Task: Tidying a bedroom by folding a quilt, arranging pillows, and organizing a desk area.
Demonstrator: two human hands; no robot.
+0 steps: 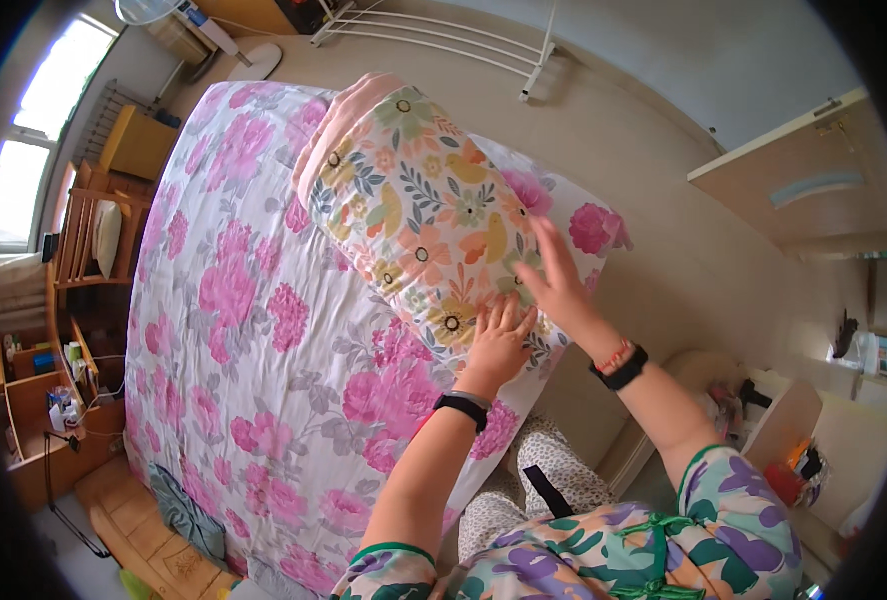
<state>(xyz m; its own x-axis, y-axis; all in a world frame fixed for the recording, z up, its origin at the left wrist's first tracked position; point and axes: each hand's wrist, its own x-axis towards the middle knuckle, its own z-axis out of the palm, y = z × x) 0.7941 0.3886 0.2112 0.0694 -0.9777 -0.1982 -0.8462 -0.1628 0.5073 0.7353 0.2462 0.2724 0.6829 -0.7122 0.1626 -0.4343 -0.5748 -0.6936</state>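
Note:
A folded quilt (pixel 424 220) with orange, yellow and green flowers lies on the bed, its pink underside (pixel 349 125) showing along the far left edge. My left hand (pixel 502 340) rests flat on the quilt's near end, fingers spread. At the quilt's right edge is my right hand (pixel 558 275), fingers stretched out and thumb apart; whether it touches the cloth I cannot tell. Neither hand grips anything. Beneath the quilt spreads a white bed sheet (pixel 229 330) with large pink flowers and grey leaves.
A white metal rack (pixel 444 45) and a fan's round base (pixel 256 62) stand beyond the bed. To the left are a wooden chair (pixel 94 235) and shelves. A wooden bench (pixel 154 540) sits at the lower left, a cabinet (pixel 804 170) at the right.

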